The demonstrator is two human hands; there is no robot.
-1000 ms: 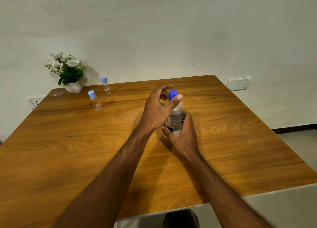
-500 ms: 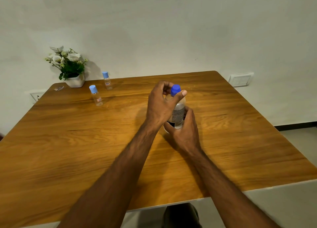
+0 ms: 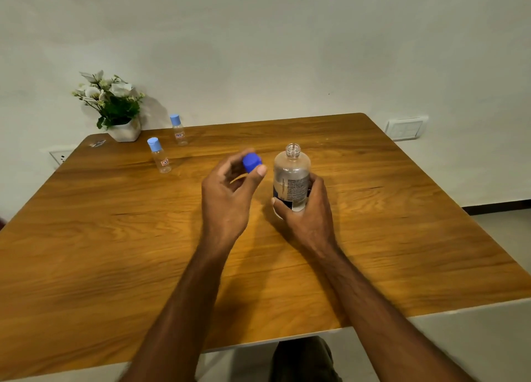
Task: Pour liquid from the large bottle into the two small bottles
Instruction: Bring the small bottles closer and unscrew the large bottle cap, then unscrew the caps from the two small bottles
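Left hand (image 3: 227, 192) pinched blue cap (image 3: 251, 162); right hand (image 3: 307, 209) gripped open large bottle (image 3: 291, 177), mid frame. Best: put cap down, keep bottle straight.

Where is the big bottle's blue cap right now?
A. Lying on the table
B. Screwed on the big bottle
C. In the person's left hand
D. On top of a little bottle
C: the left hand pinches the blue cap beside the large bottle, whose neck is open and which the right hand grips.
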